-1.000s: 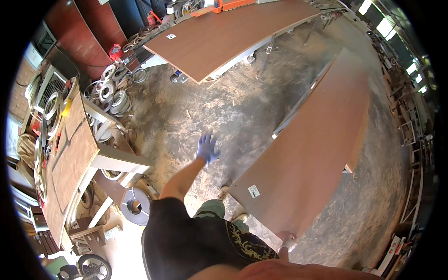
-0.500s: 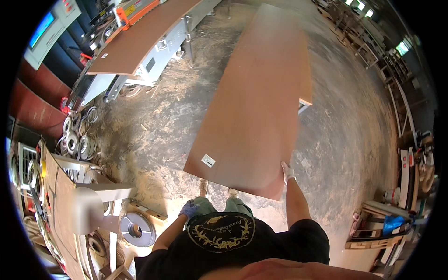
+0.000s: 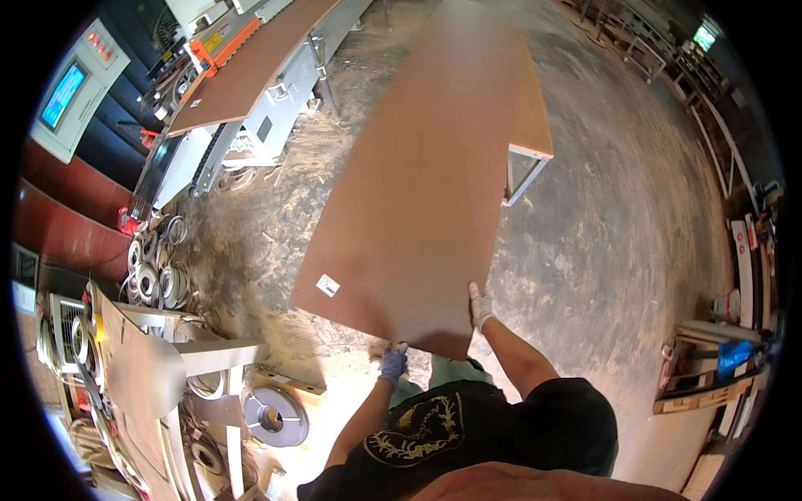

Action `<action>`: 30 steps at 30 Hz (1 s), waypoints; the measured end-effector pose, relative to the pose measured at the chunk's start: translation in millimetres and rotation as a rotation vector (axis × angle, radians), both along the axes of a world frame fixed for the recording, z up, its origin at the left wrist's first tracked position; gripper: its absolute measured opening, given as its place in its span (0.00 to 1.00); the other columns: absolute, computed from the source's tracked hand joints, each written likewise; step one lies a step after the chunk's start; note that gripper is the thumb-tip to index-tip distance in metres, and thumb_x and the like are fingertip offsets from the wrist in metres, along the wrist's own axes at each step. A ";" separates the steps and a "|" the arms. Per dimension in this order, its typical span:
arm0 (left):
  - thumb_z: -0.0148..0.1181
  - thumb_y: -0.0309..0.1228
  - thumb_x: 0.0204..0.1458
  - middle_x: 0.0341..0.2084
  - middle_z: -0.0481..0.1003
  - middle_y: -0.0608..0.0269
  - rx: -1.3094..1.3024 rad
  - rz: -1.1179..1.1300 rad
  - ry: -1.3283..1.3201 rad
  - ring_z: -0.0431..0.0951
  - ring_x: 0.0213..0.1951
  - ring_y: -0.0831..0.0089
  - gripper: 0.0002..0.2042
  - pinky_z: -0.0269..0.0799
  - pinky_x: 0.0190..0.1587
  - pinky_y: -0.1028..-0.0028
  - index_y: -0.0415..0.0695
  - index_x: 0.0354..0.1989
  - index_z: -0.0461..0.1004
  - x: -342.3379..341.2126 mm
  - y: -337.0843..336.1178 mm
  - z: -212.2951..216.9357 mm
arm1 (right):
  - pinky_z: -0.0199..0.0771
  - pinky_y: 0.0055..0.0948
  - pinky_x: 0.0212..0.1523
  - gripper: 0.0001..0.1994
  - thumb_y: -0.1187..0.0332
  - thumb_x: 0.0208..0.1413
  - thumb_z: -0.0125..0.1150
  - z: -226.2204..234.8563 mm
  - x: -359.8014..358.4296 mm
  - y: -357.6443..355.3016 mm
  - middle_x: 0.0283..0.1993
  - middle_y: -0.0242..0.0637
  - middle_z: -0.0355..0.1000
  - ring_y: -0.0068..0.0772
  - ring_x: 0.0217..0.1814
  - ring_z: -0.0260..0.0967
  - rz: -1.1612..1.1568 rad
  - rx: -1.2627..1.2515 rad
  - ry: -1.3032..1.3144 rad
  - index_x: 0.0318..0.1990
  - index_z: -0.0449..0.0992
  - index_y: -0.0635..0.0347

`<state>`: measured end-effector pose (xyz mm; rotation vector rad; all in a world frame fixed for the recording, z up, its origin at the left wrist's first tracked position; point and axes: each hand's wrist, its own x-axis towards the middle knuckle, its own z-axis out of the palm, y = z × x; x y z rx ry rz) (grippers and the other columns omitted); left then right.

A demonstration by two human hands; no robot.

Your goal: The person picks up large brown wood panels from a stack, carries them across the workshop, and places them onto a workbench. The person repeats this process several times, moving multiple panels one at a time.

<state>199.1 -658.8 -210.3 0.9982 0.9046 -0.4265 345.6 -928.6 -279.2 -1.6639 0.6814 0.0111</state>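
A long brown board (image 3: 409, 200) stretches away in front of me, with a small white label (image 3: 327, 285) near its close left corner. My right hand (image 3: 481, 308), in a pale glove, grips the board's right edge near the close corner, thumb side up on the face. At the near edge, my left hand (image 3: 393, 364) in a blue-grey glove has its fingers curled at the board's rim; the fingers' undersides are hidden. A table with a metal frame (image 3: 532, 150) shows under the board's right side.
Ahead left, a machine (image 3: 271, 100) with an orange guard carries another brown board (image 3: 238, 88); a control panel (image 3: 75, 92) stands beside it. Rolls of edging (image 3: 154, 275) lie at left, near a wooden bench (image 3: 134, 417) and a grey coil (image 3: 276, 416). Timber pieces (image 3: 706, 392) are stacked at right.
My left hand has come up from beside my leg to the board's near edge. The board's near end has shifted left in view, my right hand with it, and more of the table shows.
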 end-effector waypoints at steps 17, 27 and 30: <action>0.65 0.45 0.44 0.36 0.74 0.61 0.418 0.803 -0.136 0.74 0.35 0.75 0.27 0.73 0.39 0.75 0.37 0.46 0.69 -195.7 179.3 186.1 | 0.63 0.43 0.57 0.32 0.45 0.49 0.55 216.8 78.5 112.8 0.58 0.32 0.62 0.38 0.59 0.59 0.482 0.952 0.228 0.57 0.62 0.52; 0.65 0.37 0.45 0.36 0.75 0.61 0.561 0.824 -0.187 0.75 0.33 0.74 0.24 0.73 0.36 0.75 0.37 0.47 0.69 -232.8 258.9 259.4 | 0.62 0.40 0.57 0.29 0.47 0.49 0.57 245.2 77.9 163.2 0.58 0.31 0.61 0.36 0.58 0.59 0.569 1.013 0.085 0.56 0.64 0.49; 0.66 0.37 0.44 0.37 0.74 0.61 0.639 0.804 -0.283 0.76 0.34 0.74 0.24 0.74 0.37 0.75 0.38 0.48 0.69 -248.6 305.7 266.7 | 0.62 0.40 0.57 0.29 0.47 0.49 0.57 246.9 62.5 196.2 0.59 0.31 0.61 0.35 0.59 0.58 0.542 1.051 0.113 0.57 0.63 0.49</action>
